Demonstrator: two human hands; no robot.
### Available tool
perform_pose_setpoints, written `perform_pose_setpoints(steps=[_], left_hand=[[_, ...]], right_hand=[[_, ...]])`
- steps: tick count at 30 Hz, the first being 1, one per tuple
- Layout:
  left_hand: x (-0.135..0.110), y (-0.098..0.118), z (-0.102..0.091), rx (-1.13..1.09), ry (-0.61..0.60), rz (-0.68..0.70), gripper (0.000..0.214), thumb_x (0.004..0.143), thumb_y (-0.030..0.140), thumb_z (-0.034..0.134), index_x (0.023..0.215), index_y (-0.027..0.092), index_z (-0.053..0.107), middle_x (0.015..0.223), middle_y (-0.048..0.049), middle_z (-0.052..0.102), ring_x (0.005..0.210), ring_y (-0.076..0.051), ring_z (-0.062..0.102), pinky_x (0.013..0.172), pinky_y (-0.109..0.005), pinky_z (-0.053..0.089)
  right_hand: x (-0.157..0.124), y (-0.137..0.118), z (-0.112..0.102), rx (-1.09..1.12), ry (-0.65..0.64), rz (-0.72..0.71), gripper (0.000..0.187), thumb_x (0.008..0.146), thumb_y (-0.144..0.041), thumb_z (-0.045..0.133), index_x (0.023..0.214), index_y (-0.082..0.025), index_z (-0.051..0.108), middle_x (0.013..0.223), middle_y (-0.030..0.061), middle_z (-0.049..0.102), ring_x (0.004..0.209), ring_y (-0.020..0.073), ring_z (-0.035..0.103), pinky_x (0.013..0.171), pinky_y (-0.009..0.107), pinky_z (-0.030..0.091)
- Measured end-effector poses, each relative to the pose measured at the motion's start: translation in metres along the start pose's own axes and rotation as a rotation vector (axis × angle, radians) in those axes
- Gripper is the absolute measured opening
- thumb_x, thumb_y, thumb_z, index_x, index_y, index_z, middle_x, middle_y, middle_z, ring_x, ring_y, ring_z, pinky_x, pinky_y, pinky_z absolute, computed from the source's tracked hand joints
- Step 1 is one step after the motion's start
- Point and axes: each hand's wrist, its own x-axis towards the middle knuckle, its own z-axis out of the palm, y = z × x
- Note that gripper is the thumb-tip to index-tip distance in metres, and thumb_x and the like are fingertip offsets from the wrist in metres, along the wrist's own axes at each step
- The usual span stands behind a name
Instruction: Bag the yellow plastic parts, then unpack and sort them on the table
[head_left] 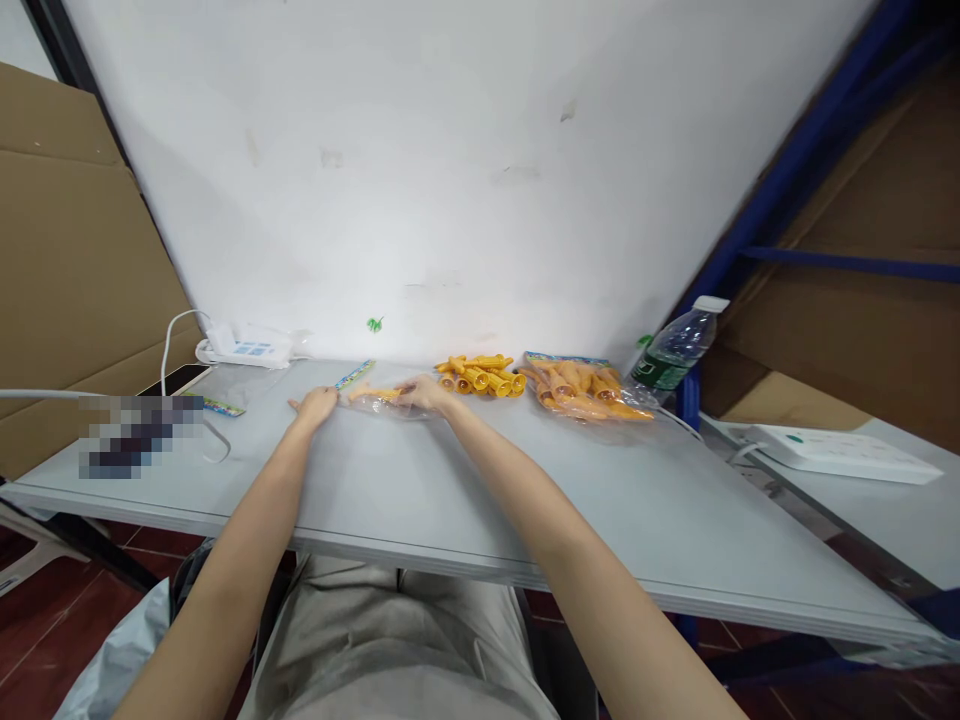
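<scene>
A clear plastic bag [382,404] with a colourful header card [355,375] lies at the middle of the table, an orange plastic piece [366,394] inside it. My left hand [316,406] is closed on the bag's left edge by the card. At the other end, my right hand [426,394] is closed around an orange piece at the bag; its fingertips are partly hidden. Just right of that hand lies a pile of yellow-orange horn-shaped plastic pieces [484,378]. Farther right is a filled bag [581,390] of similar orange pieces.
A tilted water bottle [679,345] leans at the table's right end, near a blue frame and a white power strip [844,452]. At left are a flat bag with a card [217,405], a phone [184,380], cables and another white power strip [244,350]. A white wall stands behind.
</scene>
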Motion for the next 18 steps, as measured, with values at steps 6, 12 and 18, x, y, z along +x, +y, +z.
perform_pose_setpoints(steps=[6,12,18], left_hand=[[0.003,-0.002,-0.001,-0.053,0.045,-0.009,0.035,0.086,0.024,0.038,0.078,0.024,0.072,0.118,-0.0093,0.071,0.121,-0.033,0.058,0.113,-0.068,0.013],[0.005,-0.002,0.0,-0.106,0.094,-0.035,0.042,0.09,0.022,0.03,0.081,0.021,0.071,0.119,-0.0125,0.07,0.122,-0.032,0.058,0.114,-0.067,0.012],[0.0,-0.003,0.0,-0.096,0.173,-0.045,0.045,0.095,0.027,0.025,0.104,0.02,0.069,0.122,-0.0125,0.069,0.124,-0.032,0.056,0.114,-0.067,0.01]], right_hand=[[0.002,0.0,0.018,0.08,-0.039,-0.035,0.026,0.062,-0.017,0.08,0.088,-0.016,0.079,0.076,-0.0006,0.072,0.07,0.012,0.062,0.066,0.02,0.047],[0.004,-0.002,0.028,0.118,-0.064,-0.041,0.025,0.063,-0.018,0.08,0.088,-0.014,0.078,0.079,0.0018,0.074,0.074,0.0138,0.064,0.068,0.021,0.048],[0.003,-0.003,0.031,0.132,-0.144,-0.08,0.036,0.063,-0.018,0.079,0.098,-0.015,0.077,0.092,0.0032,0.076,0.087,0.0185,0.068,0.08,0.026,0.051]])
